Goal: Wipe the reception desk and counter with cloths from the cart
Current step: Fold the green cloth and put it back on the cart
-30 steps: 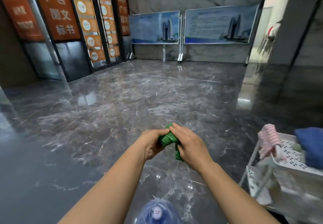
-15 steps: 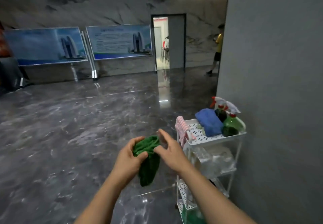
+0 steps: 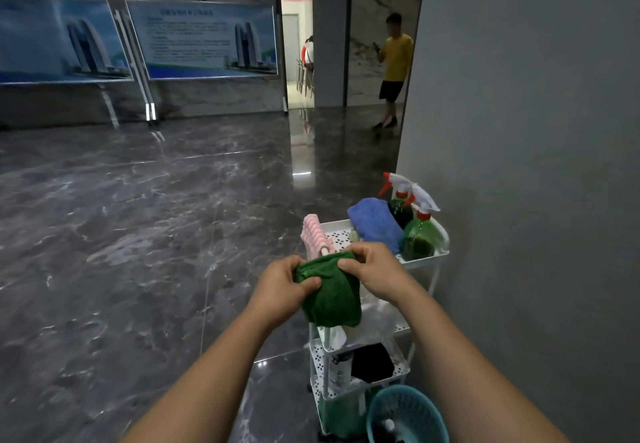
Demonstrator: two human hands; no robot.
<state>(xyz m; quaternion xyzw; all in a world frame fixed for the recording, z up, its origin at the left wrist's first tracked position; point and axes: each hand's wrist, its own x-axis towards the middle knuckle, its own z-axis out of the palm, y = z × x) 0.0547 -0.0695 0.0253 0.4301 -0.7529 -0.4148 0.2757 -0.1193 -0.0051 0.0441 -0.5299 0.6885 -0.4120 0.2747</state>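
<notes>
L hand [image 3: 284, 283] & R hand [image 3: 372, 269] both pinch the bunched top edge of a green cloth [image 3: 332, 300], fingers curled tight – the rest hangs down betw. the wrists, in front of the white 3-tier cart [image 3: 427, 256] by the grey wall. On the top tray: blue cloth [image 3: 374, 223] at 12 o'clock from R hand, spray bottles [image 3: 417, 238] at 1 o'clock, pink striped cloth [image 3: 315, 235] over the rim at 10. Teal basket [image 3: 408, 415] at 6 – by the cart base.

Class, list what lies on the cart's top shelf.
A blue cloth, two green spray bottles, and a pink striped cloth over the rim. The green cloth and right hand hide the shelf's near edge.
</notes>
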